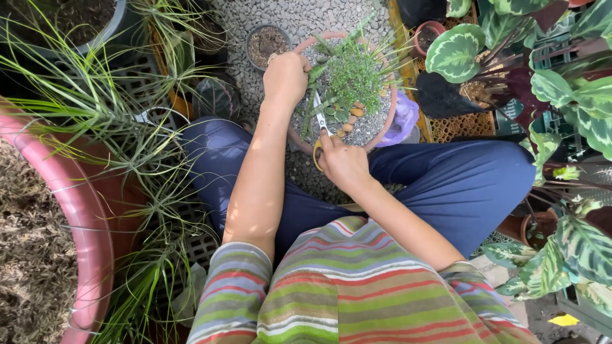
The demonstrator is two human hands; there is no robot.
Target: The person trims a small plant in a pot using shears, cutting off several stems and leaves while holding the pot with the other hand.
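Note:
A round pink pot (389, 108) topped with grey gravel sits between my knees, holding a feathery green plant (354, 75) and small succulents. My left hand (286, 76) is closed around green stems at the pot's left side. My right hand (344, 162) grips yellow-handled scissors (320, 121), whose blades point up into the base of the stems. Small tan pebbles lie on the gravel near the blades.
A small grey pot (266, 43) of soil stands on gravel ground behind. A large pink tub (76, 210) and spiky grass-like plants (108, 114) fill the left. Broad patterned-leaf plants (561, 95) crowd the right, with a purple bag (403, 121) beside the pot.

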